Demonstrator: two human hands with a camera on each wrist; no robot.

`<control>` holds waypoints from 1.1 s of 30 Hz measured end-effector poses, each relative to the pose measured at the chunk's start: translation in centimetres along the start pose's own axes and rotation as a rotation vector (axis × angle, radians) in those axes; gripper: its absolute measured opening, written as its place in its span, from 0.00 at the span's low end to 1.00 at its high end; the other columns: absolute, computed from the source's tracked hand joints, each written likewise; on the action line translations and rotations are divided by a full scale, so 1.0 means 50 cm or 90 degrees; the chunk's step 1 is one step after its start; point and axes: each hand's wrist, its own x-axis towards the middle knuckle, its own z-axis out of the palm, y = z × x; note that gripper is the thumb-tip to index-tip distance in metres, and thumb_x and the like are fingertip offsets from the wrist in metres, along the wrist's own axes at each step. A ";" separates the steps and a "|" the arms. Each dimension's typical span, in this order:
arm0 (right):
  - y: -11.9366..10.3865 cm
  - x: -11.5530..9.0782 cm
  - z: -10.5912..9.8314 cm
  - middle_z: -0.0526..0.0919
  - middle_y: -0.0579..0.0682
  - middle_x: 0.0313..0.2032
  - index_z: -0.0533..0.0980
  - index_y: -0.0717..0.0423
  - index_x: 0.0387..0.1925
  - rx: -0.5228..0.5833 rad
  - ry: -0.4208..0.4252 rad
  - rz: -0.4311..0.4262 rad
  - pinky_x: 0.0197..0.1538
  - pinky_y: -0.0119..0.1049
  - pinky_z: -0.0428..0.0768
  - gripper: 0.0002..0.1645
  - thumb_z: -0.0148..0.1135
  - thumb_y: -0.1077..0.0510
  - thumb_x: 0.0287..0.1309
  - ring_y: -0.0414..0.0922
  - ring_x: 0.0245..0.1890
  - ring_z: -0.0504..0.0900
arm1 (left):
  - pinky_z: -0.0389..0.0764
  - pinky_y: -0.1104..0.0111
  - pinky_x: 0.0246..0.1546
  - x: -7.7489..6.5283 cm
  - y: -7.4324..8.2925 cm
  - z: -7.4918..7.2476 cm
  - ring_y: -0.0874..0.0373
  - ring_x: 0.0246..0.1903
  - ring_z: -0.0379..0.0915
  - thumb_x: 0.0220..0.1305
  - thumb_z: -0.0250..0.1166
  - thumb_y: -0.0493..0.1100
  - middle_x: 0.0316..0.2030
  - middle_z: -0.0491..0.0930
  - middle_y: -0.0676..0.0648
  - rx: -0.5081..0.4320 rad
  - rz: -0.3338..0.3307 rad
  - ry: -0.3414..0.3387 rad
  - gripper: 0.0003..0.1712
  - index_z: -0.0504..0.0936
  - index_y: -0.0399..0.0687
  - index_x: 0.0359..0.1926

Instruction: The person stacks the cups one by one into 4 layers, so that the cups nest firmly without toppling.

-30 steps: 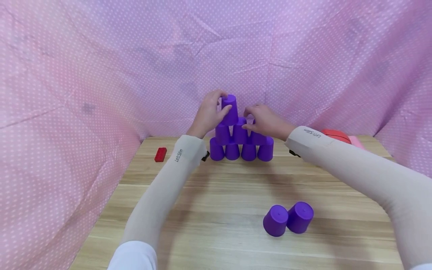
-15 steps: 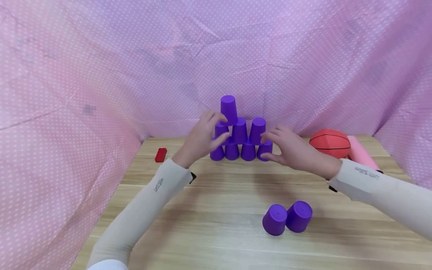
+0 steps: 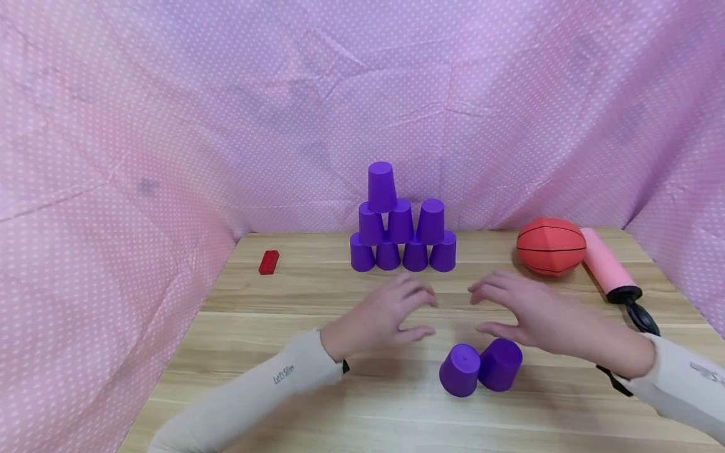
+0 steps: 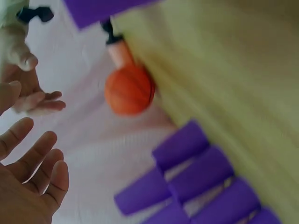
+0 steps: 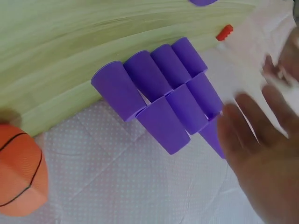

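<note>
Two purple cups stand upside down side by side near the front of the table, a left one (image 3: 459,372) and a right one (image 3: 501,366). My left hand (image 3: 385,318) hovers to the left of them, fingers spread and holding nothing. Over the far side of the right cup, my right hand (image 3: 535,311) is held with its fingers loosely bent and nothing in them. Farther back rises a stack of upside-down purple cups (image 3: 401,221): several in the bottom row, three above, and a single top cup (image 3: 382,187) at the left.
A red toy brick (image 3: 269,262) lies at the back left. At the back right are an orange-red ball (image 3: 551,246) with black lines and a pink hand pump (image 3: 608,264) with a black end. A pink dotted cloth (image 3: 317,113) hangs behind the table (image 3: 238,352).
The left hand has let go of the top cup, which stays on the stack. Both hands have come back toward the two front cups, uncovering the stack and the ball.
</note>
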 end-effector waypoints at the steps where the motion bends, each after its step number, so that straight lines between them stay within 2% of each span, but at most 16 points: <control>1: -0.003 -0.011 0.001 0.77 0.39 0.44 0.77 0.46 0.39 0.000 -0.015 0.000 0.44 0.36 0.77 0.19 0.73 0.47 0.45 0.40 0.45 0.76 | 0.64 0.73 0.56 0.000 0.008 0.010 0.59 0.51 0.65 0.61 0.64 0.54 0.49 0.74 0.51 -0.001 0.006 -0.019 0.21 0.77 0.46 0.49; 4: -0.009 -0.042 0.005 0.76 0.36 0.42 0.75 0.42 0.36 0.005 -0.058 0.001 0.41 0.36 0.78 0.19 0.74 0.46 0.43 0.38 0.42 0.76 | 0.62 0.75 0.57 0.002 0.029 0.037 0.61 0.52 0.64 0.63 0.61 0.57 0.51 0.73 0.52 0.001 0.019 -0.076 0.21 0.77 0.49 0.50; 7: -0.009 -0.068 0.010 0.75 0.36 0.41 0.74 0.41 0.33 0.012 -0.077 0.005 0.37 0.36 0.78 0.20 0.76 0.48 0.38 0.37 0.39 0.76 | 0.60 0.76 0.57 0.005 0.046 0.060 0.62 0.52 0.63 0.64 0.58 0.59 0.51 0.73 0.53 0.012 0.031 -0.120 0.22 0.77 0.51 0.50; 10: -0.007 -0.088 0.018 0.74 0.34 0.40 0.74 0.40 0.32 0.019 -0.079 0.007 0.36 0.34 0.77 0.21 0.77 0.48 0.35 0.35 0.37 0.75 | 0.60 0.76 0.58 0.008 0.058 0.076 0.62 0.52 0.64 0.64 0.58 0.60 0.50 0.73 0.53 0.015 0.046 -0.140 0.22 0.77 0.52 0.50; 18: -0.004 -0.111 0.036 0.71 0.31 0.37 0.72 0.37 0.33 0.068 -0.096 0.027 0.33 0.31 0.75 0.24 0.77 0.54 0.35 0.31 0.35 0.72 | 0.61 0.79 0.54 0.004 0.067 0.096 0.64 0.49 0.62 0.63 0.60 0.58 0.48 0.73 0.54 -0.018 0.030 -0.151 0.19 0.77 0.53 0.47; 33: -0.009 -0.116 0.046 0.70 0.29 0.36 0.71 0.35 0.32 0.076 -0.078 0.035 0.32 0.28 0.73 0.25 0.77 0.55 0.34 0.29 0.33 0.70 | 0.62 0.79 0.51 0.005 0.071 0.111 0.66 0.47 0.62 0.64 0.60 0.55 0.46 0.72 0.57 -0.015 0.035 -0.150 0.14 0.75 0.54 0.45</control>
